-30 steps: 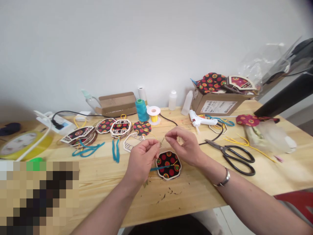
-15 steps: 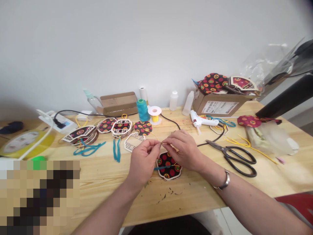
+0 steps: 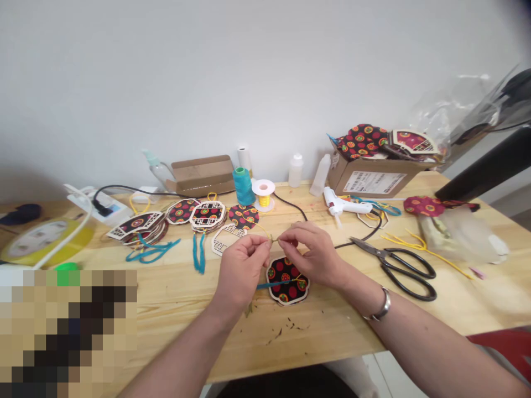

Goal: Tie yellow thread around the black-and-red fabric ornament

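Observation:
My left hand (image 3: 244, 265) and my right hand (image 3: 311, 254) meet fingertip to fingertip above the table. Both pinch a thin olive-coloured strand (image 3: 274, 240), stretched across the small gap between them; whether it is a plant stem or thread I cannot tell. Just below the right hand lies a scalloped sachet (image 3: 286, 290) of black fabric with red and orange flowers and a pale rim. A teal cord (image 3: 271, 285) runs across the sachet to its left. Some green plant bits (image 3: 249, 309) show beneath the left hand, and dark crumbs are scattered in front of the sachet.
Large black-handled scissors (image 3: 398, 268) lie right of my hands, near a white glue gun (image 3: 344, 205). Behind stand a teal thread cone (image 3: 243, 188) and a yellow thread spool (image 3: 263, 189). Finished-looking ornaments (image 3: 207, 215) lie left. A cardboard box (image 3: 373, 182) holds more fabric pieces.
My fingertips have moved slightly apart, so more of the strand shows between them. The right fingers have shifted a little to the right.

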`<state>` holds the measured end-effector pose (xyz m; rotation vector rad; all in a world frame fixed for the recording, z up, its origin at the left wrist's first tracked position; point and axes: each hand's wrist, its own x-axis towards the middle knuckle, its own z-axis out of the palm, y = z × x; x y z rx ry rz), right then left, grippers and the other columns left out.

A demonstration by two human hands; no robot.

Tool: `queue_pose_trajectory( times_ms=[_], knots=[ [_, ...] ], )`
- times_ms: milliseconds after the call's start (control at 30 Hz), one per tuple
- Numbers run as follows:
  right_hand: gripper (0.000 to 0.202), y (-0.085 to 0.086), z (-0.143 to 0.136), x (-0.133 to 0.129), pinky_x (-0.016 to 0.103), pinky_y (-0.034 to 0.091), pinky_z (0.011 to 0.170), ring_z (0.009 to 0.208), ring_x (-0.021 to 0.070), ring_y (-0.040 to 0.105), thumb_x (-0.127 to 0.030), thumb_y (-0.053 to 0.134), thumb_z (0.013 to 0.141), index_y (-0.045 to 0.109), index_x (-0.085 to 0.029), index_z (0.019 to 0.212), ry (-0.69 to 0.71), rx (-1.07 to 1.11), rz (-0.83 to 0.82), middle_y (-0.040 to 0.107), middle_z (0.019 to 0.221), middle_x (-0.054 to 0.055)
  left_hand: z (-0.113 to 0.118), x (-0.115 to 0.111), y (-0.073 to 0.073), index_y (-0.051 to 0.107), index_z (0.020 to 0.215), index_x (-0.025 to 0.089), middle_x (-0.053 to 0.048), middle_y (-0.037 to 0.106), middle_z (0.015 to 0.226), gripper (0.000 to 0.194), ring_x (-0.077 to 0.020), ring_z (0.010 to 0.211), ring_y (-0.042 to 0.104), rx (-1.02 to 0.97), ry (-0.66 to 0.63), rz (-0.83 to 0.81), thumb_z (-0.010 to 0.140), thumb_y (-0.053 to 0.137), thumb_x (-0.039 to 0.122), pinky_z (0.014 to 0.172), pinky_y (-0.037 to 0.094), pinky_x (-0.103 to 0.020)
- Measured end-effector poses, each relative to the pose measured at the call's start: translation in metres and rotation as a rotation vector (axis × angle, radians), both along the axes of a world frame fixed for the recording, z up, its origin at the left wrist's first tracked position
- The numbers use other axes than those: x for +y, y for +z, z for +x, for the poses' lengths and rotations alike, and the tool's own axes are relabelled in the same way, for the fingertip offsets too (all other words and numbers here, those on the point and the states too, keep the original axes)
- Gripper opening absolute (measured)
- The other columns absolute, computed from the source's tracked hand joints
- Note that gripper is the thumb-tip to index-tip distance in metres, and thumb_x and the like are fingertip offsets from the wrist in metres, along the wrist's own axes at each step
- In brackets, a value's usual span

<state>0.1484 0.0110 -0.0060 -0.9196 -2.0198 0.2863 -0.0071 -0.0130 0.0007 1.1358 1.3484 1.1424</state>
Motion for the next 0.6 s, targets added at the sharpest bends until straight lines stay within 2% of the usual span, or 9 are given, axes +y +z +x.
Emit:
queue_pose_trajectory(
  times_ms=[67,133,400,600],
  knots=[
    [0.009,0.0,0.0,0.001,0.026,0.043,0.061,0.064,0.0122,0.055,-0.014,0.052,0.081,0.06,-0.017,0.077,0.0,0.064,-0.093,0.062,0.069,0.002,-0.001,0.001,-0.002,0.059,0.075,0.016,0.006,0.05,0.051,0.017,-0.0064,0.043,0.041,-0.029,0.005,-0.007,0.074,0.061,0.033,0.043,0.031,-0.018],
    [0.009,0.001,0.001,0.0,0.026,0.044,0.061,0.064,0.0122,0.055,-0.015,0.052,0.081,0.06,-0.017,0.081,-0.006,0.08,-0.112,0.061,0.069,0.002,0.0,0.0,0.0,0.059,0.074,0.017,0.006,0.05,0.05,0.016,-0.0066,0.043,0.041,-0.012,0.013,-0.006,0.074,0.061,0.033,0.043,0.031,-0.018],
    [0.01,0.0,0.0,-0.001,0.032,0.039,0.067,0.072,0.0165,0.056,-0.02,0.051,0.085,0.061,-0.016,0.087,0.001,-0.181,0.182,0.066,0.079,0.007,0.005,-0.003,0.013,0.062,0.068,0.016,0.005,0.052,0.047,0.013,-0.0086,0.046,0.047,0.155,0.034,0.06,0.072,0.061,0.028,0.046,0.036,-0.019],
    [0.013,-0.001,0.001,-0.002,0.032,0.038,0.067,0.07,0.0159,0.054,-0.016,0.048,0.086,0.061,-0.016,0.086,0.01,-0.247,0.223,0.065,0.075,0.006,0.007,-0.004,0.016,0.063,0.065,0.016,0.004,0.053,0.048,0.013,-0.0091,0.046,0.047,0.181,0.038,0.069,0.071,0.061,0.028,0.046,0.037,-0.019]
  ],
)
